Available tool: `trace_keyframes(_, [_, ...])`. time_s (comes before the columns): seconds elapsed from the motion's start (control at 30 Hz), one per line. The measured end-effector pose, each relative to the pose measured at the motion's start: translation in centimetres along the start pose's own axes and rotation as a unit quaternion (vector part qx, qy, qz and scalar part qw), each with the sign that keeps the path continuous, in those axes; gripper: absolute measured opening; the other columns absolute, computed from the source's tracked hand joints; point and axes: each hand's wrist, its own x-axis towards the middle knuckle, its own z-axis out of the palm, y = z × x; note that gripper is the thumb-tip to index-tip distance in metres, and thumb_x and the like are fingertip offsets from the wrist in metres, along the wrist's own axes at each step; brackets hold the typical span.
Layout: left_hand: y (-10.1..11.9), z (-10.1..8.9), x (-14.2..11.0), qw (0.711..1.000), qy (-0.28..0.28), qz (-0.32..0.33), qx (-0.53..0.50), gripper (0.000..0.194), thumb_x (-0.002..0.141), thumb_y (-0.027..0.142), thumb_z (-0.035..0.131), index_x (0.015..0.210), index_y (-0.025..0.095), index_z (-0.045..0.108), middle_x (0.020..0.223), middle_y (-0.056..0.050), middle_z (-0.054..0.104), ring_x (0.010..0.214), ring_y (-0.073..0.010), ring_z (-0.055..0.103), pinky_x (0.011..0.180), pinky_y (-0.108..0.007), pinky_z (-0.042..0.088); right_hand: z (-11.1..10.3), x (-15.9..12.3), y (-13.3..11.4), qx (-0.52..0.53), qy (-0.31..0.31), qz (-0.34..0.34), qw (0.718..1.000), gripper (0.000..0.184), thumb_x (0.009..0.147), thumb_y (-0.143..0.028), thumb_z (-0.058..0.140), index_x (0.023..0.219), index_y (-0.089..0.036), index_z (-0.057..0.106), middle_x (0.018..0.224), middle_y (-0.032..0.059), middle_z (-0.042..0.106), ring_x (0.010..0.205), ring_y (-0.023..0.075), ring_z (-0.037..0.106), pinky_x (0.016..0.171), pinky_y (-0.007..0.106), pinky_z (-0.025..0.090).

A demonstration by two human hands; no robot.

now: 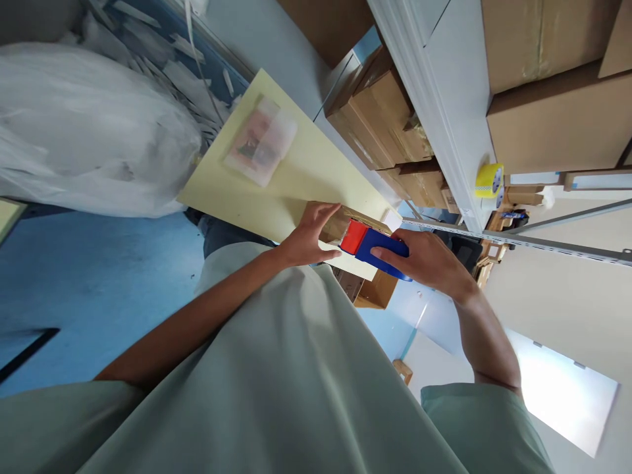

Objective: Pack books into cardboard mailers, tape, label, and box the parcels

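A small brown cardboard box (336, 227) is held above the pale yellow table. My left hand (311, 234) grips its near end, thumb and fingers spread around the sides. In my right hand (427, 260) is a blue-and-red tape dispenser (378, 249), thumb lying over its blue body. Its red end rests at the box, close to my left fingertips. The far side of the box is partly hidden behind the dispenser, and most of my right fingers are out of sight beneath it.
On the yellow table (296, 197) lies a clear-wrapped pinkish packet (261, 141). A large white plastic bag (93, 131) bulges at left. Cardboard boxes (385, 112) stand beyond the table. A yellow tape roll (488, 180) sits on the grey shelf (444, 99).
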Motion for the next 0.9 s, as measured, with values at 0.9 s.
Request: trace_keyframes(0.9, [0.4, 0.2, 3.0, 0.982, -0.048, -0.094, 0.155, 0.053, 0.074, 0.023, 0.096, 0.122, 0.028, 0.076, 0.136, -0.009, 0.053, 0.125, -0.0319, 0.064, 0.118, -0.051, 0.056, 4.3, 3.4, 7.3, 0.009, -0.066, 0.000, 0.998, 0.062, 0.105, -0.077, 0.053, 0.101, -0.019, 0.075, 0.085, 0.0105, 0.078, 0.083, 0.0264, 0.074, 0.066, 0.032, 0.039])
